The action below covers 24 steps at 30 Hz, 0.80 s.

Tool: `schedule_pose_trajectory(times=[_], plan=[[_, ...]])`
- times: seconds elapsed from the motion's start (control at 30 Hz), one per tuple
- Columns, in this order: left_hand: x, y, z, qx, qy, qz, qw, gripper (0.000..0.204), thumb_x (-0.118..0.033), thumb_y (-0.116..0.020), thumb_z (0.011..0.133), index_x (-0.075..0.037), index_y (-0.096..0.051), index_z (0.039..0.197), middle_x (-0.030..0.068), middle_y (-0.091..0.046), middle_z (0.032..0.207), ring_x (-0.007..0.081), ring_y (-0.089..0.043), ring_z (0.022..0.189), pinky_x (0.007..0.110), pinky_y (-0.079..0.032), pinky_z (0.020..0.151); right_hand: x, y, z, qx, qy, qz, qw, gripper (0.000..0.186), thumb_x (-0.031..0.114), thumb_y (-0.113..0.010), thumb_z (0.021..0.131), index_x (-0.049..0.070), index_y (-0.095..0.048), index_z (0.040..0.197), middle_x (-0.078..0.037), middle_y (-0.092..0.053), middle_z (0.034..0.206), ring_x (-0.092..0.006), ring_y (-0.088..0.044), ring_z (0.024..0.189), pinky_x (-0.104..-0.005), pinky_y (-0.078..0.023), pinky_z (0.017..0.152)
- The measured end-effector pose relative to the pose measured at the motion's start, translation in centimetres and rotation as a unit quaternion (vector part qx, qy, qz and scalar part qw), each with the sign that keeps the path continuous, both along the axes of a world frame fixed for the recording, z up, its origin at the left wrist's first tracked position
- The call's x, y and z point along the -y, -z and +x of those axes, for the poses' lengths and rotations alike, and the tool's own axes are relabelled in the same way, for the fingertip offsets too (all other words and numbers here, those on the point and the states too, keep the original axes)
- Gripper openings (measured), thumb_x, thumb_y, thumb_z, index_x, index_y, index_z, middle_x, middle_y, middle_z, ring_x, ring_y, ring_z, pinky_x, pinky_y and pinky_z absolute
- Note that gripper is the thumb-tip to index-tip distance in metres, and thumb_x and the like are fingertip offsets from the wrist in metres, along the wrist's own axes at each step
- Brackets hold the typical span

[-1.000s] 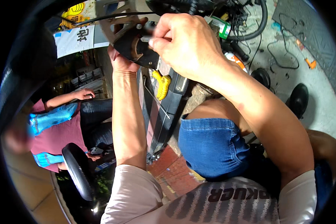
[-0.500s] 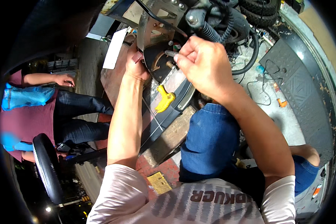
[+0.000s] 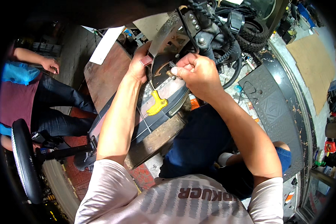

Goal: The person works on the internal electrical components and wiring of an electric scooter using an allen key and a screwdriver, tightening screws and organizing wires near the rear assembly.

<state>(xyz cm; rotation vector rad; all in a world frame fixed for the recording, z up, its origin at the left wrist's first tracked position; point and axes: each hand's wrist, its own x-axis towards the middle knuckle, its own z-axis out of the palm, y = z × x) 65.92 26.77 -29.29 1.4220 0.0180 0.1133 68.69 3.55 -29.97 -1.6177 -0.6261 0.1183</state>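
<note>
My left hand [image 3: 139, 68] is closed at the left edge of a perforated metal bracket [image 3: 164, 42], its fingers partly hidden behind it. A small reddish-brown block [image 3: 146, 60] sits by that hand at the bracket's edge. My right hand [image 3: 201, 76] pinches a small grey metal piece [image 3: 172, 64] between thumb and forefinger. It is just above a brass-coloured fitting [image 3: 170, 74] at a dark round recess in the scooter. Below lies a yellow-handled tool [image 3: 157, 103] on the scooter deck [image 3: 138, 128], beside a thin metal rod [image 3: 143, 119].
A wooden block [image 3: 156, 140] props up the deck. A coil spring and black cables stand beyond my right hand, near tyres [image 3: 252, 35]. On the left are a person in a maroon shirt [image 3: 18, 93] and a black wheel [image 3: 26, 160]. A grey ramp plate [image 3: 272, 108] lies to the right.
The view has shifted, so more of the right side shows. My right hand still pinches the grey piece near the fitting, and my left hand stays at the bracket.
</note>
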Motion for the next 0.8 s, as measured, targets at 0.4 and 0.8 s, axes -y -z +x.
schedule_pose_trajectory(times=[0.4, 0.8], plan=[[1.2, -0.4, -0.7, 0.014, 0.009, -0.016, 1.0, 0.098, -0.041, -0.082, 0.072, 0.01, -0.049, 0.148, 0.0171, -0.065, 0.131, 0.0242, -0.066, 0.117, 0.032, -0.053, 0.102, -0.5, 0.4, 1.8, -0.283, -0.113, 0.05, 0.951, 0.033, 0.009, -0.06, 0.097, -0.004, -0.066, 0.126, -0.011, -0.073, 0.105, -0.016, -0.069, 0.068, -0.0283, -0.047, 0.053], [1.5, 0.4, -0.7, 0.074, -0.107, 0.091, 0.987, 0.062, -0.037, -0.065, 0.086, 0.01, -0.064, 0.127, 0.0114, -0.07, 0.111, 0.0196, -0.067, 0.1, 0.028, -0.051, 0.09, -1.7, 1.2, 3.2, -0.407, -0.14, 0.148, 0.89, 0.028, 0.0, -0.062, 0.097, -0.004, -0.064, 0.125, -0.011, -0.07, 0.099, -0.0168, -0.07, 0.063, -0.0263, -0.046, 0.047]])
